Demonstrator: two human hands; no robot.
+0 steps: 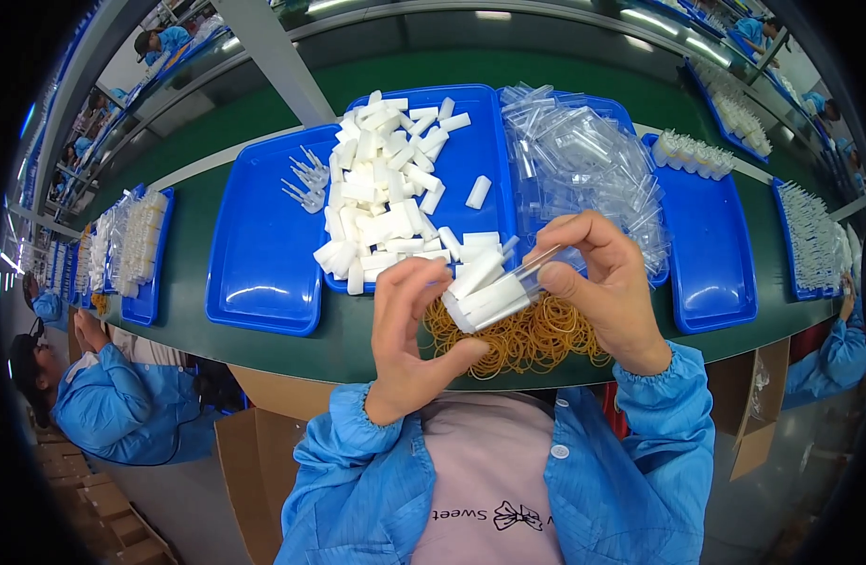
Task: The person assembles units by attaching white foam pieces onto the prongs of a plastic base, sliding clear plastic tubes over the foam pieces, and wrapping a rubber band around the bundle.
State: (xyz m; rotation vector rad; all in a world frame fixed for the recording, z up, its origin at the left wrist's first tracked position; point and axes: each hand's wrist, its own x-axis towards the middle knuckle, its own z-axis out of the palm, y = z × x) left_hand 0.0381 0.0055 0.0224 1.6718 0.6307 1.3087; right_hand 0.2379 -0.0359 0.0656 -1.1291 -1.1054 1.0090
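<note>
In front of my chest is a small bundle of white blocks with clear plastic tubes [494, 299], tilted up toward the right. My left hand [409, 330] curves around the bundle's lower left end, fingers above and thumb below. My right hand [607, 282] pinches the clear tubes at the upper right end between thumb and fingers. Behind the bundle, a heap of white rectangular blocks [381, 179] fills much of the middle blue tray [470, 108]. Clear plastic tubes [588, 155] are piled to its right. Tan rubber bands [546, 339] lie under and beside my hands.
On the left, a blue tray [263, 254] holds several thin white pieces [307, 179]. At the right, another blue tray [711, 254] carries clustered white-and-clear pieces [692, 155] at its far end. A co-worker [122, 395] sits to my left. Cardboard boxes [254, 471] stand below the green table's edge.
</note>
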